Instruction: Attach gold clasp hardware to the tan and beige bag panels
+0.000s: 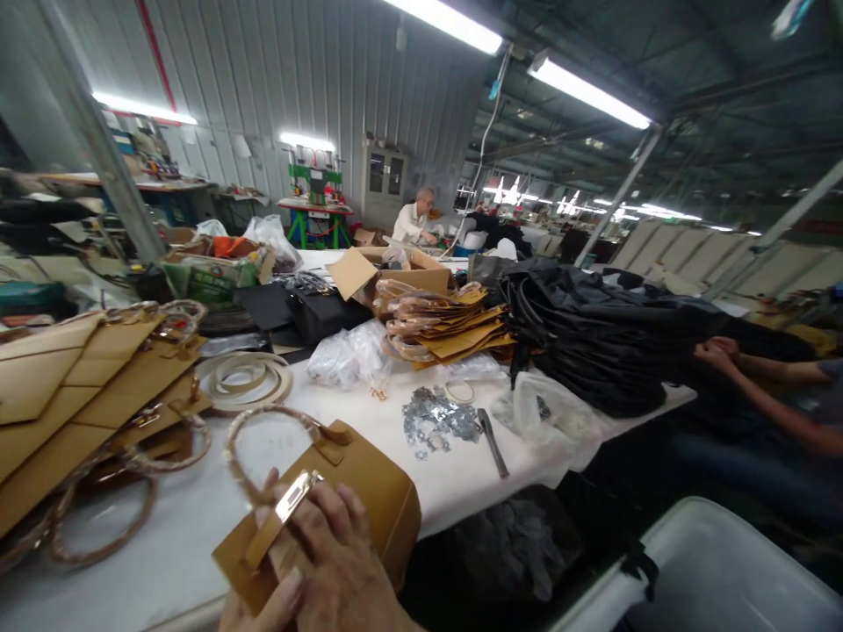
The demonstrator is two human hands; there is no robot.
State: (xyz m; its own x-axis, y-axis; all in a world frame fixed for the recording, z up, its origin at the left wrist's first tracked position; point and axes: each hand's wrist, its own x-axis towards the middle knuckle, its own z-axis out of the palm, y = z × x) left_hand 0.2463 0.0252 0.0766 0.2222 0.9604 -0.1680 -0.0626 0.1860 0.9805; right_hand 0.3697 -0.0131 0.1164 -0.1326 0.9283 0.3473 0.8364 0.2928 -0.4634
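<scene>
My right hand (335, 562) is at the bottom middle, its fingers curled over a tan leather handbag (378, 500) on the white table (461, 478). The fingers press around the bag's strap and its shiny metal clasp (295, 498). A woven ring handle (263, 421) sticks out of the bag's top, toward the left. A thumb tip shows at the lower edge beside the bag. My left hand is not visible.
Tan bags with ring handles (85, 386) are piled at left, loose rings (247, 377) behind. Small metal parts (438, 423), a slim tool (493, 443), plastic bags (349, 355), tan pieces (451, 329) and black bags (593, 333) lie beyond. A co-worker's arms (757, 386) reach in from the right. A white bin (717, 570) stands lower right.
</scene>
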